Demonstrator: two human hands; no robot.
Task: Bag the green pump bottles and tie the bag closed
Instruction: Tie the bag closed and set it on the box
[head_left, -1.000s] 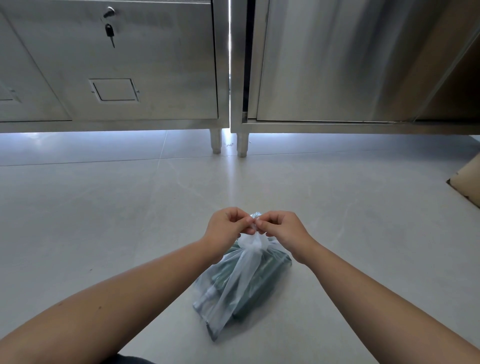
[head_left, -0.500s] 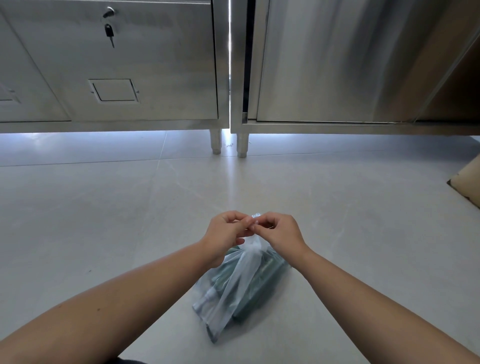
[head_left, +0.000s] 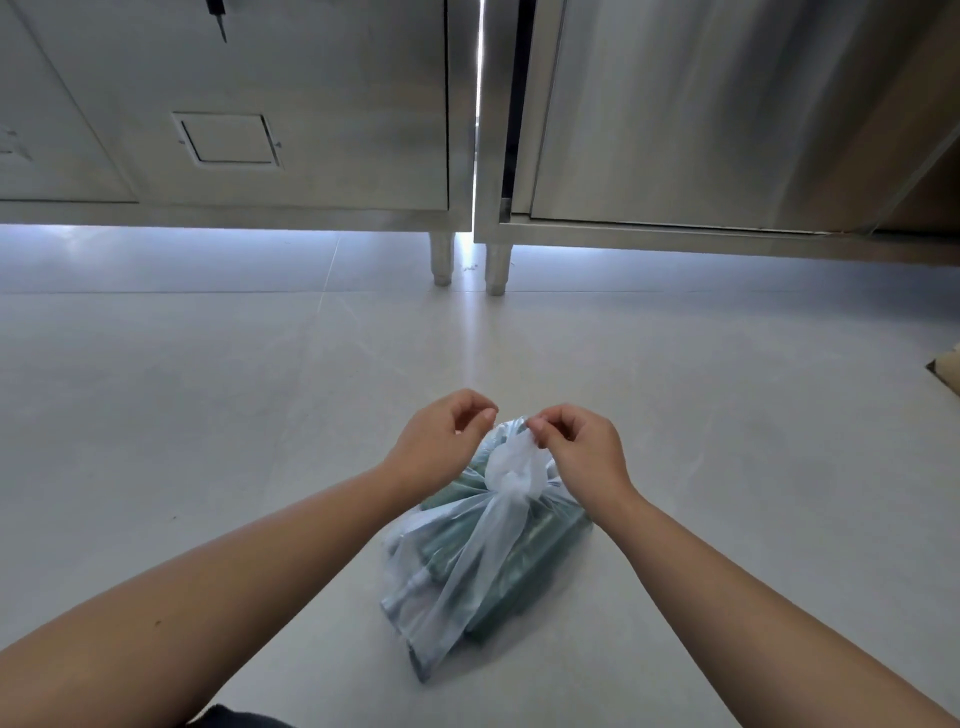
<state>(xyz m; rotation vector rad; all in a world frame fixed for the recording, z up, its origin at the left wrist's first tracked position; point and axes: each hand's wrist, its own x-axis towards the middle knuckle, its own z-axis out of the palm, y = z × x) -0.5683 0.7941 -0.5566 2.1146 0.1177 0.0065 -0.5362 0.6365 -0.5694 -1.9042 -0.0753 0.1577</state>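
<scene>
A clear plastic bag (head_left: 467, 577) lies on the grey floor in front of me, with several green pump bottles (head_left: 524, 561) lying inside it. Its neck is gathered into a white knot (head_left: 511, 475) at the far end. My right hand (head_left: 584, 449) pinches the loose plastic tail just above the knot between thumb and forefinger. My left hand (head_left: 441, 441) hovers just left of the knot, fingers curled loosely with a gap between them and nothing held; it is slightly apart from the plastic.
Two stainless steel cabinets (head_left: 311, 104) stand on short legs (head_left: 441, 260) across the far side, with a narrow gap between them. A key (head_left: 218, 15) hangs in the left cabinet's lock. A cardboard corner (head_left: 948, 374) pokes in at the right edge.
My hands were pressed together pinching the bag's ends; now they have drawn apart, the left hand has let go, and the knot shows between them. The camera has tilted down.
</scene>
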